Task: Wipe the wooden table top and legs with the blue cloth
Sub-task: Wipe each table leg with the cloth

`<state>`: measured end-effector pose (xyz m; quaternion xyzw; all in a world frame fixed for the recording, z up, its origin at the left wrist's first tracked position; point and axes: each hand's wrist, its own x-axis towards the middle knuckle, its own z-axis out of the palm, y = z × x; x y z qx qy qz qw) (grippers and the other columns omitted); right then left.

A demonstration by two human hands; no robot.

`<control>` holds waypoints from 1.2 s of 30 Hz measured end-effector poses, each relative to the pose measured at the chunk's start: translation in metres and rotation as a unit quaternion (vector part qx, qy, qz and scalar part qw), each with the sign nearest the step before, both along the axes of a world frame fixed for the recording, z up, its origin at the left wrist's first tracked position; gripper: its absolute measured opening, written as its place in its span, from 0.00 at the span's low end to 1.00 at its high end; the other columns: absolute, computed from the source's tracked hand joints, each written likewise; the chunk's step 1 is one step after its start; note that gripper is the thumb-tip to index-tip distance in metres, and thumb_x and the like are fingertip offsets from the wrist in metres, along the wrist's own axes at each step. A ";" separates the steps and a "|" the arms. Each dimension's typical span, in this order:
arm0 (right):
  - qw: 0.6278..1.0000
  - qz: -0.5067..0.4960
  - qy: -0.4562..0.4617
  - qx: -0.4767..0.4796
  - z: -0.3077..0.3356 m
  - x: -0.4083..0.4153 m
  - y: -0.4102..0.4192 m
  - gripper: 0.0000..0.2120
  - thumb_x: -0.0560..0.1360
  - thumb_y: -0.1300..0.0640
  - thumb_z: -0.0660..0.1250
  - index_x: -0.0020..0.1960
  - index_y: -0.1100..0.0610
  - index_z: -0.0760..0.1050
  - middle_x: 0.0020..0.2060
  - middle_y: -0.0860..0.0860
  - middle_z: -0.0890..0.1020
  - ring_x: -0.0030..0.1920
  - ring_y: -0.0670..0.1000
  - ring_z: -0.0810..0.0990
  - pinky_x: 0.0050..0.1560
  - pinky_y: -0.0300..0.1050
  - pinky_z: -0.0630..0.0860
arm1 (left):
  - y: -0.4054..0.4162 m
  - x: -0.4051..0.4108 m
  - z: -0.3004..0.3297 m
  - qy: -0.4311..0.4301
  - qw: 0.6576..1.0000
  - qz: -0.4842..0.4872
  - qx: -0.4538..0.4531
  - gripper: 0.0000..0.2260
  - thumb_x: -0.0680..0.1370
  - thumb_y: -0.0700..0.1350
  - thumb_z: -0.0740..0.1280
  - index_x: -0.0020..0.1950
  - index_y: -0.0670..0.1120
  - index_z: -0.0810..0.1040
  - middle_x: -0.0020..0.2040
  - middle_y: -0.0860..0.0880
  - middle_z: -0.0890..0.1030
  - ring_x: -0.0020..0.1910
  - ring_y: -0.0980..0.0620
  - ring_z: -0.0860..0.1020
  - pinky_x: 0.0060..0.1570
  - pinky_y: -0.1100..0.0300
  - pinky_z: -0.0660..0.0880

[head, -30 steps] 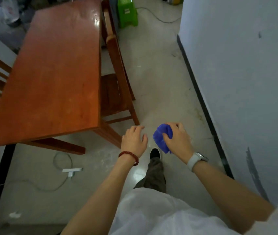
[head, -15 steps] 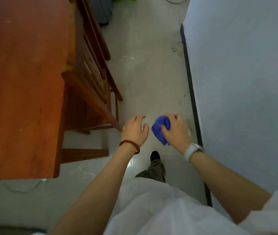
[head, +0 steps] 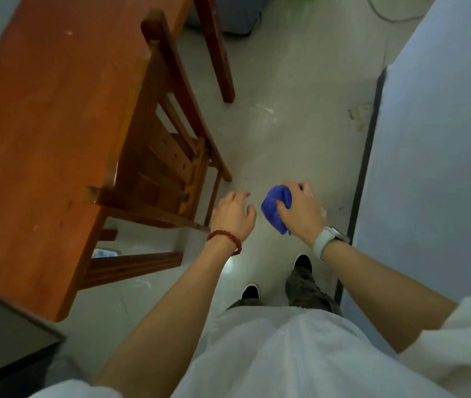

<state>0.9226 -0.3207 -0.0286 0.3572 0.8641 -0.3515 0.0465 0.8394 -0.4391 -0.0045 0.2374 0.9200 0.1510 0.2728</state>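
Blue cloth (head: 274,211) bunched in right hand (head: 300,212), beside empty left hand (head: 233,215)

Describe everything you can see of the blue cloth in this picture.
The blue cloth is a small, soft-looking rag, bunched into a crumpled wad. The right hand grips it with curled fingers, a loose corner hanging below the palm. It is held above the floor, beside the empty left hand, apart from the wooden table.
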 end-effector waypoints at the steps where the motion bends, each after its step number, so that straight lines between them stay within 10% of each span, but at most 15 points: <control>1: 1.000 0.008 -0.001 0.005 0.001 -0.007 0.017 0.17 0.76 0.54 0.61 0.64 0.54 0.68 0.61 0.54 0.69 0.56 0.57 0.74 0.48 0.47 0.70 | 0.015 -0.003 0.001 0.000 1.000 0.011 -0.002 0.18 0.78 0.47 0.58 0.68 0.45 0.67 0.66 0.44 0.70 0.64 0.46 0.69 0.64 0.49 0.67; 28: 0.993 0.085 0.078 0.007 -0.041 -0.396 0.366 0.15 0.74 0.57 0.63 0.61 0.54 0.71 0.56 0.54 0.70 0.51 0.55 0.75 0.47 0.47 0.74 | 0.357 -0.384 -0.034 0.052 0.987 0.138 0.056 0.17 0.77 0.44 0.58 0.66 0.45 0.69 0.64 0.44 0.71 0.64 0.44 0.69 0.62 0.49 0.67; 36: 0.971 0.142 0.192 -0.019 -0.164 -0.543 0.426 0.17 0.74 0.58 0.65 0.62 0.55 0.71 0.57 0.54 0.71 0.51 0.54 0.76 0.48 0.40 0.69 | 0.400 -0.509 -0.164 0.094 0.937 0.290 0.172 0.16 0.78 0.44 0.60 0.65 0.43 0.69 0.62 0.43 0.73 0.61 0.47 0.72 0.58 0.60 0.67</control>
